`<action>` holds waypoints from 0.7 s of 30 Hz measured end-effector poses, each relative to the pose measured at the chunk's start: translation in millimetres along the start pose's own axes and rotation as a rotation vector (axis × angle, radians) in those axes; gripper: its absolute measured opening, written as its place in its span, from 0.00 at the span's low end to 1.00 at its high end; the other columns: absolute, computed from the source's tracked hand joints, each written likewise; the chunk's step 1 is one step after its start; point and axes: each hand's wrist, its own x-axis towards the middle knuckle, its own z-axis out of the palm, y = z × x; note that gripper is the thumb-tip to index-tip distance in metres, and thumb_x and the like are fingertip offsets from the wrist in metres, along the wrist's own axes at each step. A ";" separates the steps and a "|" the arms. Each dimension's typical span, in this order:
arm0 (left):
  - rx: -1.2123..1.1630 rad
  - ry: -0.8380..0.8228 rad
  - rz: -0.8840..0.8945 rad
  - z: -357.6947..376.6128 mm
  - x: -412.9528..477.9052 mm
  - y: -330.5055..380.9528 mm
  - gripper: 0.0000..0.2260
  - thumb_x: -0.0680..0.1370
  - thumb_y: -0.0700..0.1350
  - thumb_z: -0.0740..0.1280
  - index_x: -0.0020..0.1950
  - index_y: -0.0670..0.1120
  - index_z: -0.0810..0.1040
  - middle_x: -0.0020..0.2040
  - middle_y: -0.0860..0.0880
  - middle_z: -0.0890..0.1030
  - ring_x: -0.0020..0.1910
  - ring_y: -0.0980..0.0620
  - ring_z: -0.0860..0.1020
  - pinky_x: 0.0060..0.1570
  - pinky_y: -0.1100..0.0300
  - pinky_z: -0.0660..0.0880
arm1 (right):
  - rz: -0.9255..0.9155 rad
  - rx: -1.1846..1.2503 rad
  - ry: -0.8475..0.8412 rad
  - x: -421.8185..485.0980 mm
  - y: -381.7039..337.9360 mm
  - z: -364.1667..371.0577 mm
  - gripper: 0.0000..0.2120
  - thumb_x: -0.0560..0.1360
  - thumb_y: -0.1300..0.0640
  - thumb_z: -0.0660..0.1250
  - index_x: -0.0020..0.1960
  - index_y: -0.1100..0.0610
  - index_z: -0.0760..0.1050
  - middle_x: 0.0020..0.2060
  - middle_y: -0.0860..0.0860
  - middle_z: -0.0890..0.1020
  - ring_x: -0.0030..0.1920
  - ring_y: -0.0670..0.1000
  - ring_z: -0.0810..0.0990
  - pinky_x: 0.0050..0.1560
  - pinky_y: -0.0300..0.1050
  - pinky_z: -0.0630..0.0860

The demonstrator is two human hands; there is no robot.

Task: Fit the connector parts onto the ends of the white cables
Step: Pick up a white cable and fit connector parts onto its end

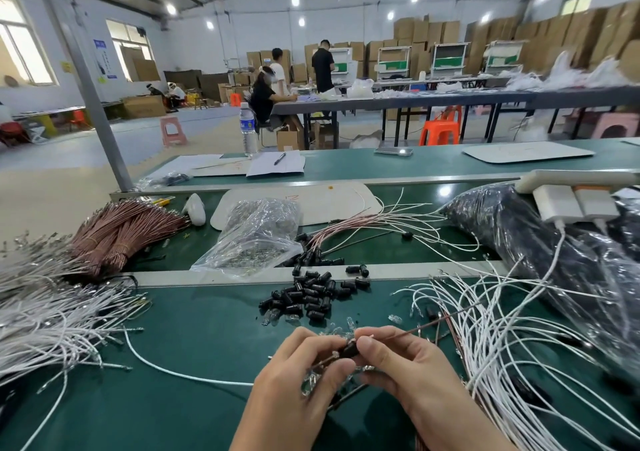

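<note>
Fingertips (369, 345) of the right hand (412, 371) and of the left hand (298, 378) meet low in the middle of the frame, curled in and pinching a small black cylindrical connector sleeve (349, 349) between them. Most of the sleeve is covered by the fingers, so how each finger sits on it cannot be made out. A thin brown wire (426, 326) comes out from under the right thumb and runs up to the right. Below the hands some small shiny pieces show, too blurred to identify.

One loose white cable (180, 375) lies on the green belt surface (207, 319) at lower left and curves toward the left hand, where its end is hidden behind the wrist. A thick heap of white cables with metal tips (45, 326) fills the left edge and is cut off by the frame. A second spread of white cables (502, 357) fans across the lower right, also cut off.

Just above the hands sits a pile of loose black connector sleeves (308, 295), with a few small clear glass bulbs (277, 317) at its near edge. Behind the pile lies a crumpled clear plastic bag of small parts (256, 236), its contents hard to read. Bundles of brown wires (128, 229) lie at middle left. A large dark plastic-wrapped bag (519, 239) fills the right side, partly under a white power strip with chargers (575, 201).
</note>
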 end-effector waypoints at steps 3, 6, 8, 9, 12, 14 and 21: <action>-0.005 0.016 0.006 1.2 0.8 0.3 0.12 0.78 0.64 0.63 0.55 0.60 0.78 0.46 0.64 0.76 0.43 0.64 0.78 0.42 0.74 0.70 | -0.001 -0.023 -0.007 -0.2 0.5 0.2 0.15 0.60 0.53 0.80 0.44 0.58 0.87 0.44 0.58 0.87 0.44 0.54 0.87 0.41 0.43 0.82; -0.007 0.037 -0.007 0.0 1.7 -1.3 0.11 0.77 0.61 0.65 0.55 0.60 0.79 0.45 0.63 0.76 0.43 0.63 0.78 0.42 0.72 0.72 | -0.032 -0.001 0.034 0.3 -1.7 -1.9 0.16 0.60 0.52 0.79 0.45 0.58 0.87 0.44 0.59 0.87 0.43 0.52 0.86 0.41 0.43 0.82; -0.001 0.045 -0.014 -3.5 2.2 -2.5 0.10 0.77 0.61 0.64 0.56 0.61 0.78 0.46 0.61 0.77 0.43 0.61 0.79 0.42 0.68 0.74 | -0.059 0.068 0.092 1.1 -7.0 -6.2 0.14 0.61 0.53 0.78 0.44 0.58 0.87 0.45 0.59 0.87 0.42 0.52 0.86 0.39 0.42 0.82; 0.005 0.049 -0.017 -5.5 2.6 -3.1 0.10 0.78 0.61 0.64 0.57 0.61 0.78 0.47 0.61 0.77 0.44 0.60 0.80 0.42 0.65 0.76 | -0.067 0.119 0.118 1.3 -10.7 -9.1 0.12 0.62 0.55 0.77 0.44 0.58 0.87 0.45 0.59 0.87 0.41 0.52 0.86 0.37 0.42 0.82; 0.029 0.067 -0.020 -11.1 3.4 -5.6 0.07 0.79 0.57 0.67 0.57 0.61 0.78 0.48 0.60 0.79 0.46 0.56 0.81 0.45 0.57 0.78 | -0.093 0.259 0.190 1.1 -22.5 -19.2 0.06 0.66 0.59 0.73 0.40 0.58 0.87 0.42 0.58 0.87 0.38 0.51 0.85 0.34 0.41 0.82; 0.071 0.078 -0.031 -15.8 4.4 -5.9 0.08 0.77 0.56 0.67 0.55 0.60 0.80 0.48 0.61 0.79 0.47 0.55 0.80 0.46 0.54 0.78 | -0.115 0.312 0.228 -0.3 -29.1 -25.0 0.05 0.69 0.58 0.72 0.41 0.57 0.86 0.42 0.56 0.86 0.37 0.49 0.85 0.34 0.40 0.82; 0.250 0.158 -0.058 -37.6 7.6 -14.3 0.12 0.76 0.55 0.64 0.56 0.55 0.82 0.48 0.65 0.77 0.49 0.56 0.75 0.48 0.64 0.70 | -0.211 0.482 0.347 -8.8 -48.8 -49.3 0.05 0.74 0.54 0.70 0.44 0.53 0.83 0.42 0.49 0.85 0.39 0.44 0.83 0.38 0.35 0.81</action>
